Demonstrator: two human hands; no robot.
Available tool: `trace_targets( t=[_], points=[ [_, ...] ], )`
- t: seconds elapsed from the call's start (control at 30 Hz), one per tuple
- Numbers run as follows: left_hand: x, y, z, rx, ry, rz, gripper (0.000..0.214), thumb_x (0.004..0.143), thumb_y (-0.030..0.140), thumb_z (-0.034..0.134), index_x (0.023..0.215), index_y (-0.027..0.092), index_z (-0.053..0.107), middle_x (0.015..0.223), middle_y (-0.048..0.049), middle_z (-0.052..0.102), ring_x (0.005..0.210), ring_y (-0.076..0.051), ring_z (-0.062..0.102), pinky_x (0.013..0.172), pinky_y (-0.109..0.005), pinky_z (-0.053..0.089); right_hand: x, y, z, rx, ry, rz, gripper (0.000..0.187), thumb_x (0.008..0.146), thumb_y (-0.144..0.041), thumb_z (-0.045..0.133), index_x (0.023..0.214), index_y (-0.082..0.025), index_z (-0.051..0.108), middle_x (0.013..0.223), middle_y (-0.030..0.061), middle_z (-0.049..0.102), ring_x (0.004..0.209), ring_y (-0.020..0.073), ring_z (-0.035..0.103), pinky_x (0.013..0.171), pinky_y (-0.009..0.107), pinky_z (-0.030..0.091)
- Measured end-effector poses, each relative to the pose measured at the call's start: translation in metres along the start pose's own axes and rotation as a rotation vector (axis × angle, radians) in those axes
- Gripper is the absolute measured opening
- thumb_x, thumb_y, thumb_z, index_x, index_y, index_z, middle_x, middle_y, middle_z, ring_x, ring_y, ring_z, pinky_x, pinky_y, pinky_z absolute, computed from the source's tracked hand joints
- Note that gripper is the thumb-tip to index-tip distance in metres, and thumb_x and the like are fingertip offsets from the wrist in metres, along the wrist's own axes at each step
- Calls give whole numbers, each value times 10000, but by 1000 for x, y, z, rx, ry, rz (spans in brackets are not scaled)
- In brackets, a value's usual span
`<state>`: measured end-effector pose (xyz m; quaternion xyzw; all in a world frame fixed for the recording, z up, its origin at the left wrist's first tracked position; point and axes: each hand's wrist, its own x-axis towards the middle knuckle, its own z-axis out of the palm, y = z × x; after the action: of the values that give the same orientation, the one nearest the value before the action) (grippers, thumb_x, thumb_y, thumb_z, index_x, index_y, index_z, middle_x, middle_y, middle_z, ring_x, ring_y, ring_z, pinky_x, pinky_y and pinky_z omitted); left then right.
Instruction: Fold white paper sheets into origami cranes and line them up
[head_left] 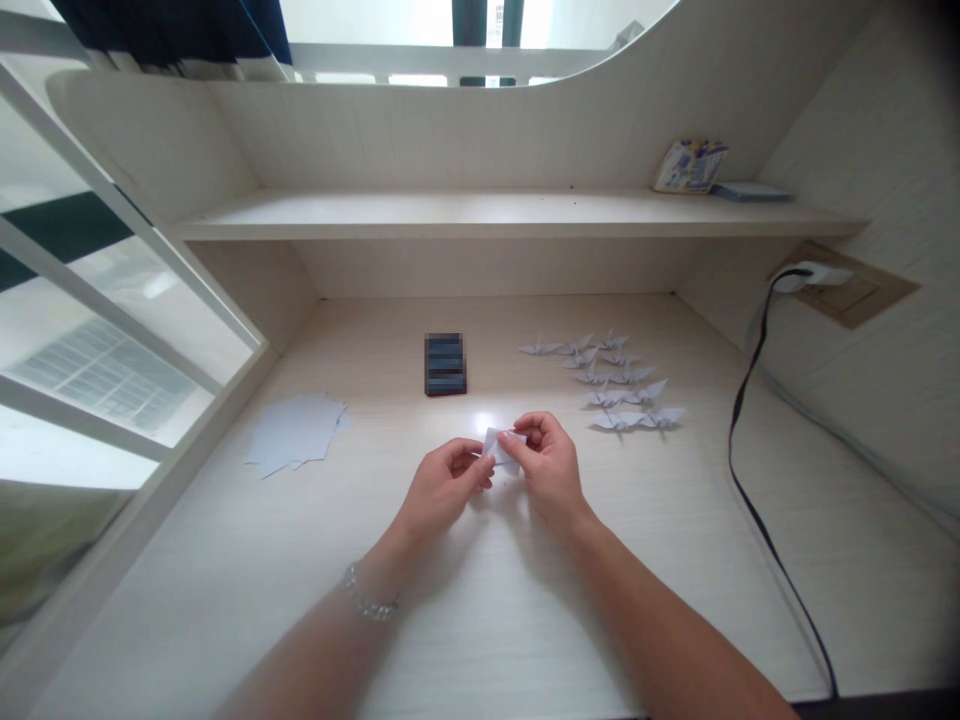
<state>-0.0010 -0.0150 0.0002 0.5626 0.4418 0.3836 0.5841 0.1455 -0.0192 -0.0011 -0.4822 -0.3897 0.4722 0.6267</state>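
A small folded piece of white paper (491, 442) is held between my two hands above the middle of the desk. My left hand (448, 482) pinches its left side between thumb and fingers. On its right side, the thumb of my right hand (550, 462) presses on the paper, with the fingers curled behind it. Several folded white paper cranes (619, 397) stand in rows to the right, beyond my right hand. Over on the left lies a loose stack of white paper sheets (295, 432).
A phone (445, 364) lies behind my hands, its screen blurred out. From a wall socket (851, 290), a black cable (739, 440) runs down the desk's right side. A shelf (480, 215) spans the back, bearing a small printed packet (690, 166) and a flat box (752, 192).
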Motion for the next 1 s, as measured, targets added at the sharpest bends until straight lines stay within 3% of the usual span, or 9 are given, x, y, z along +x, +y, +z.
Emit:
trace_targets(
  t=[0.13, 0.23, 0.33, 0.7, 0.87, 1.0],
  points=[
    [0, -3, -1, 59, 32, 10, 266, 787, 387, 585, 787, 125, 633, 666, -58, 645, 611, -144, 595, 597, -256, 472, 0, 0, 1, 42, -87, 45, 240, 716, -297, 680, 880, -195, 538, 670, -28, 593, 570, 104, 533, 523, 218, 404],
    [1, -3, -5, 60, 73, 19, 259, 787, 382, 585, 789, 129, 641, 668, -55, 646, 611, -139, 589, 597, -248, 469, 2, 0, -1, 30, -195, 114, 320, 689, -296, 700, 944, -190, 539, 661, -21, 622, 577, 122, 572, 544, 238, 435],
    [2, -2, -8, 43, 85, 9, 261, 781, 382, 594, 789, 126, 644, 677, -60, 652, 606, -136, 588, 588, -246, 472, 3, -1, -2, -14, -260, 154, 321, 640, -278, 735, 888, -175, 561, 642, -15, 628, 592, 137, 597, 572, 257, 463],
    [4, 0, -15, 57, 34, -29, 248, 782, 372, 594, 806, 133, 654, 693, -69, 672, 614, -150, 617, 599, -265, 494, 5, -3, -7, -136, -324, 185, 289, 677, -370, 701, 861, -167, 610, 646, 6, 627, 588, 156, 614, 567, 278, 481],
    [2, -3, -16, 206, -34, 5, 237, 797, 367, 562, 785, 155, 667, 684, -62, 668, 640, -164, 616, 609, -271, 480, 6, -3, -9, -223, -311, 119, 251, 690, -376, 682, 803, -155, 645, 710, 31, 641, 608, 146, 570, 539, 263, 436],
    [3, -3, -17, 252, -15, 44, 207, 769, 356, 595, 808, 162, 656, 737, -62, 677, 666, -170, 612, 608, -267, 468, 8, 1, -11, -179, -273, 156, 235, 707, -375, 671, 749, -147, 636, 685, 29, 628, 608, 138, 555, 549, 257, 428]
  ],
)
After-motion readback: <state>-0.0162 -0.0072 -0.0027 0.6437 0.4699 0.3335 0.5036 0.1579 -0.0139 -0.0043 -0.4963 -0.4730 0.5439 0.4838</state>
